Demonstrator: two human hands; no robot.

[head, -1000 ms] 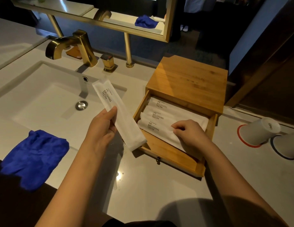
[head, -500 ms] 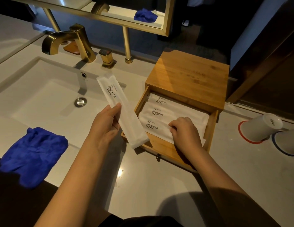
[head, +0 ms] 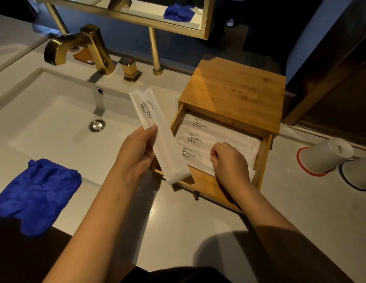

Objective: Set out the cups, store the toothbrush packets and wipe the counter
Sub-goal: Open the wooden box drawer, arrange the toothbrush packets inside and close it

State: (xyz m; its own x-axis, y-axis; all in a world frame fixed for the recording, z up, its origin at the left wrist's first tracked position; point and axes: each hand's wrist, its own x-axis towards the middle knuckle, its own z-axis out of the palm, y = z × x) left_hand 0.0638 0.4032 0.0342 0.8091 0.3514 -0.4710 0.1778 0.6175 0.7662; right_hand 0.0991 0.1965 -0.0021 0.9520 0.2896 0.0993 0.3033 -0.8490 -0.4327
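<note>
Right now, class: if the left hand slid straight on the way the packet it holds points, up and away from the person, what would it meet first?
The left hand and its packet aim towards the small gold tap handle; likely that first, though depth is unclear.

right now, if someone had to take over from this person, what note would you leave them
Left hand: holding one toothbrush packet above the counter, beside the open drawer.
Right hand: resting on the three packets in the drawer, fingers curled.
Cups: two, upside down on the counter to the right, touching each other.
Blue cloth: lying at the sink's front left edge.
Done: three packets stored.
Left: put the held packet in, close the drawer, set out the cups, wipe the counter.
</note>
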